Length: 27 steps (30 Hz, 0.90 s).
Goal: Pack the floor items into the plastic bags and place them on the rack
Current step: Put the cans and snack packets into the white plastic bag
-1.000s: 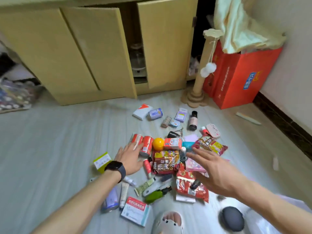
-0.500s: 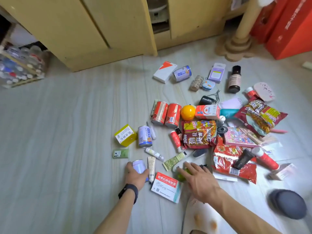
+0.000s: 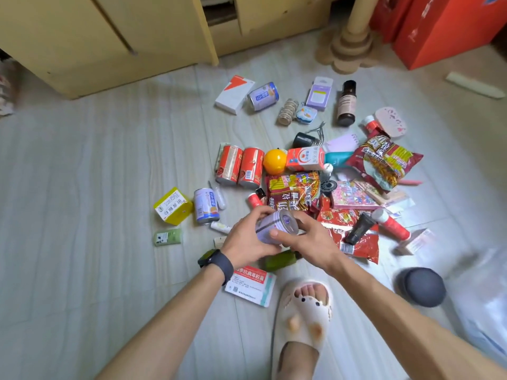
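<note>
Lifted off floor (image 3: 82,187) since earlier frame: lavender can (image 3: 277,226), long axis tilted, lid end up-right; gripped by curled fingers of left hand (image 3: 242,241) and right hand (image 3: 311,239).

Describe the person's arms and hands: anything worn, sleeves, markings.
The left forearm and right forearm are bare, with no sleeves in view. The left hand has a dark smartwatch on its wrist, with a black case and a dark grey strap. The right hand and its wrist wear nothing. No gloves or rings show on either hand.
</note>
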### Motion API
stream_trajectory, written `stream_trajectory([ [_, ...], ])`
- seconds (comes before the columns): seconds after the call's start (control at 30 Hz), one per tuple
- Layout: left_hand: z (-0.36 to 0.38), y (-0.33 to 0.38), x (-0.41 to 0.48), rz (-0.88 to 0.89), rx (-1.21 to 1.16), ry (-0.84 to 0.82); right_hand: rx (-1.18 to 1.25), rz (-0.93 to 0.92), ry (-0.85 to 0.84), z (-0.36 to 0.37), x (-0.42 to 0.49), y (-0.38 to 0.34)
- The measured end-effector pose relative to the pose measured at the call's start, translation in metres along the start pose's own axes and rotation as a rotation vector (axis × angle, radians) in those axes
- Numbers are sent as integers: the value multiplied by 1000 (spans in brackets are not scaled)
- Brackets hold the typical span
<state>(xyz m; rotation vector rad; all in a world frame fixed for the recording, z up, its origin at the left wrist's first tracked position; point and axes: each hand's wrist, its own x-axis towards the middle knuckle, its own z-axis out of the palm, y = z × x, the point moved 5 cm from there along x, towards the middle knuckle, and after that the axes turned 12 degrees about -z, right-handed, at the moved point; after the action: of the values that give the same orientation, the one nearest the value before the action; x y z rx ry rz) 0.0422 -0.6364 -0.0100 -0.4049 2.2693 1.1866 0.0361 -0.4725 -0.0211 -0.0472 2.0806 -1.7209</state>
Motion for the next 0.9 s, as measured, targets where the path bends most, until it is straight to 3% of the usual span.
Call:
stream_trajectory([
  [0.07, -5, 7, 11, 44, 153, -3, -157, -27, 27, -17, -1, -2],
  [0.13, -21, -4, 25, -15, 243, 130, -256, -34, 64, -35, -3, 1],
  [0.23, -60, -41, 42, -313, 207, 556, -288, -40, 129, -63, -8, 4],
  [0.3, -74, -70, 51, -557, 78, 647, -309, -40, 152, -77, -13, 6],
  [0.37, -76, -89, 62, -673, -40, 629, -324, -45, 168, -86, -19, 3],
  [0.53, -74, -97, 83, -688, -3, 636, -413, -110, 141, -101, -30, -16],
  [0.6, -70, -89, 85, -672, -126, 554, -546, -113, 86, -110, -33, -26],
  [0.77, -55, -26, 69, -387, -436, 262, -798, -233, -64, -139, -54, -58],
  [0.9, -30, 62, 40, -172, -426, 39, -812, -237, 46, -171, -99, -76],
])
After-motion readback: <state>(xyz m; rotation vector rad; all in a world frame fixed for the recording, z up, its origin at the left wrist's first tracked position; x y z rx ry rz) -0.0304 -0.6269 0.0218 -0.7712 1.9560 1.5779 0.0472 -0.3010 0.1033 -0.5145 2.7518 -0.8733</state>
